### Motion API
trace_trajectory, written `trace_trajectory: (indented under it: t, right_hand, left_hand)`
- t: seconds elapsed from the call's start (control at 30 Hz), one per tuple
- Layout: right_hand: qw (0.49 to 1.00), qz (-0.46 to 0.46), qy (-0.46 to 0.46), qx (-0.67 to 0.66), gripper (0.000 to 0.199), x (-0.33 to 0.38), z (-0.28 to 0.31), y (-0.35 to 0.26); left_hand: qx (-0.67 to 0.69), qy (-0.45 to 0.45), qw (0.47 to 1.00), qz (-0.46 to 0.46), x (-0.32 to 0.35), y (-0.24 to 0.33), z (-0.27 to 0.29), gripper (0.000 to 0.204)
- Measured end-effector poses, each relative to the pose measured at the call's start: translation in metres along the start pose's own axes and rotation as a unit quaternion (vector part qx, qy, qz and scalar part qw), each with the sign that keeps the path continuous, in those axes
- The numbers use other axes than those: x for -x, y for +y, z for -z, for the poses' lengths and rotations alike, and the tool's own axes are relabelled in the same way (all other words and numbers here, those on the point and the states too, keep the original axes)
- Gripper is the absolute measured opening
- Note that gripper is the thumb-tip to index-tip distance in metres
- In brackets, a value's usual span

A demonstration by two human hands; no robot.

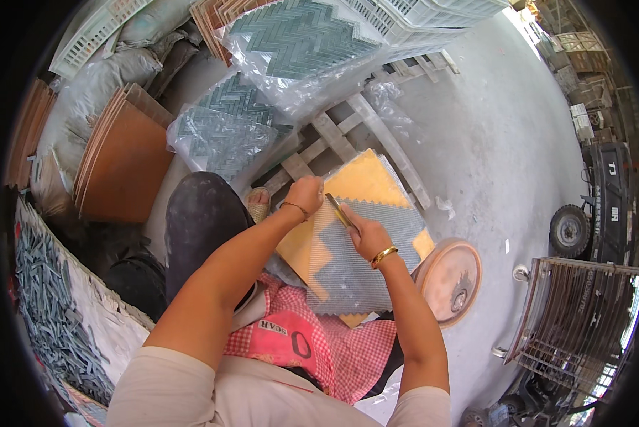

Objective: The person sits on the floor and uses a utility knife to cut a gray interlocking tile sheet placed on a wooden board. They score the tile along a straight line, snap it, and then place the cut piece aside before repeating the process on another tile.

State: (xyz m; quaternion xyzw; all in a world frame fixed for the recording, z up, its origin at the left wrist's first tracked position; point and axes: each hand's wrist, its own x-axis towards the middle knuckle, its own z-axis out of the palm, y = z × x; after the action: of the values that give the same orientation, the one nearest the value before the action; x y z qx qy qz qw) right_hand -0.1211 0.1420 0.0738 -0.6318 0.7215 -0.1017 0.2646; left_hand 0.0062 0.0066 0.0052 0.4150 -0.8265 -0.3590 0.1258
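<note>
A grey herringbone mosaic sheet (362, 263) lies on a yellow-orange board (365, 178) resting across my lap. My left hand (304, 193) is closed on the board's upper left edge, a thin bracelet on its wrist. My right hand (365, 235), with a gold bangle, grips a thin yellowish tool (339, 211) whose tip rests on the sheet's top edge. A red checked cloth (312, 341) covers my lap under the board.
Bagged herringbone mosaic sheets (223, 135) lean on a wooden pallet (348, 135) ahead. Brown boards (123, 160) stack at left, loose grey strips (49, 299) on a white sack. A round pinkish lid (451, 277) sits at right, a wire crate (583, 320) beyond.
</note>
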Motion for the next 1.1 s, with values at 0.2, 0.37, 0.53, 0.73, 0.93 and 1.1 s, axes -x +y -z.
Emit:
trace_trajectory:
  t: [0.2,0.37,0.53,0.73,0.93,1.1]
  right_hand:
    - [0.999,-0.009,0.009,-0.044,0.05,-0.009,-0.002,0.002]
    - [0.999,0.034,0.022,-0.006,0.052,-0.007,-0.005,0.007]
    - [0.994,0.03,0.018,0.107,0.053,-0.009,-0.004,0.004]
    - [0.99,0.029,-0.009,0.14,0.051,-0.009,0.006,-0.004]
    - [0.997,0.055,0.02,0.056,0.05,0.001,0.01,0.004]
    - [0.998,0.047,0.022,0.033,0.052,0.003,0.006,0.011]
  left_hand:
    - [0.007,0.004,1.0,0.0,0.003,0.002,0.002,0.007]
    - [0.016,0.006,1.0,-0.003,0.004,-0.001,0.002,0.007]
    - [0.02,0.016,1.0,-0.005,0.002,0.001,0.0,0.005]
    - [0.019,0.018,1.0,0.001,0.002,0.0,0.001,0.005]
    - [0.013,0.007,1.0,0.004,0.003,0.001,0.003,0.007]
    - [-0.016,0.004,1.0,0.007,0.0,0.001,0.001,0.009]
